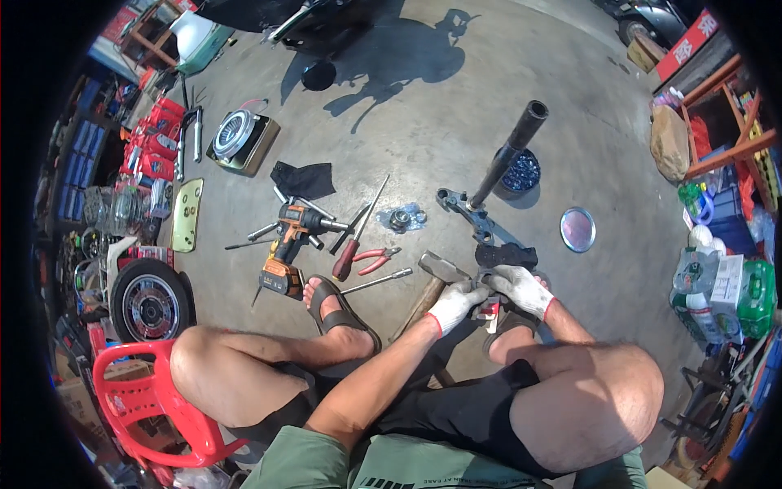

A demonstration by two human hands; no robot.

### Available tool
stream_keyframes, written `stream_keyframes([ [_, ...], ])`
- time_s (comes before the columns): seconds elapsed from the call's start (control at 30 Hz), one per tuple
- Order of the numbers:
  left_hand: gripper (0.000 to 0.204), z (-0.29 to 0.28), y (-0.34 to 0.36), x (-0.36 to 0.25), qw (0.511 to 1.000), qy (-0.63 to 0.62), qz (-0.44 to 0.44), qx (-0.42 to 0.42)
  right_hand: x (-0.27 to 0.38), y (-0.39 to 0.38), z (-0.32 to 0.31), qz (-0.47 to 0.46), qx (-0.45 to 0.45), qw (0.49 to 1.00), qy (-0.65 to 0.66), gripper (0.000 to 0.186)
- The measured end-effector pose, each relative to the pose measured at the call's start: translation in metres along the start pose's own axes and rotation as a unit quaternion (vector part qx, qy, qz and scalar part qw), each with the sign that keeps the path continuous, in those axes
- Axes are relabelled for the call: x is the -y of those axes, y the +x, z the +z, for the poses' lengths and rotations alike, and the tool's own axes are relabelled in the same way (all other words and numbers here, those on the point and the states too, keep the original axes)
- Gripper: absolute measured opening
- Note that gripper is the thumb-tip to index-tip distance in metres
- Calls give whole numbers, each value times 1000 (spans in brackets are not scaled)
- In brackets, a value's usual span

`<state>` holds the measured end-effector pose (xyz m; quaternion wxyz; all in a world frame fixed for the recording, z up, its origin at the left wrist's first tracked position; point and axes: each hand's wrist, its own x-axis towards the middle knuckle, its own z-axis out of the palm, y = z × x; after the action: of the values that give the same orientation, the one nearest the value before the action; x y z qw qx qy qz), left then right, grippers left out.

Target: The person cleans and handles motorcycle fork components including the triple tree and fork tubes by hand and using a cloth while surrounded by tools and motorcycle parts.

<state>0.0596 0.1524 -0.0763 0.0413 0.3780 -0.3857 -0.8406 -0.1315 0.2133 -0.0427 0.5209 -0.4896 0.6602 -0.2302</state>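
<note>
Both my hands wear white knit gloves with red cuffs and meet low, right of centre, over my right foot. The fingers of my left hand (456, 306) and my right hand (524, 291) are closed on a small red-and-white packet (488, 312), partly hidden by the gloves. A hammer (442, 266) leans beside my left hand, its wooden handle slanting down toward my feet. Just beyond my hands lies a black cloth (507, 257). Past it, a metal steering stem (511, 151) with a long dark tube rises from its triple clamp (468, 213).
Left of my hands lie a cordless impact wrench (295, 236), a screwdriver (346, 259), red pliers (379, 259) and a socket bar (379, 280). A bearing (399, 218) sits on plastic. A dark bowl (521, 173) and a round lid (577, 230) stand right. A wheel (151, 306) is left.
</note>
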Motion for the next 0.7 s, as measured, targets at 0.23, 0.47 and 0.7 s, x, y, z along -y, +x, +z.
stream_keyframes([
  [0.23, 24, 2, -10, -9, 998, 45, 28, 28, -25, -4, -5, 61, -25, 992, 103, 32],
  [0.47, 29, -4, -10, -8, 996, 77, -12, 42, -7, -10, -6, 28, -24, 996, 81, 33],
  [0.7, 29, -2, -16, -7, 993, 119, 10, 17, 3, -11, -8, 29, -17, 999, 43, 33],
])
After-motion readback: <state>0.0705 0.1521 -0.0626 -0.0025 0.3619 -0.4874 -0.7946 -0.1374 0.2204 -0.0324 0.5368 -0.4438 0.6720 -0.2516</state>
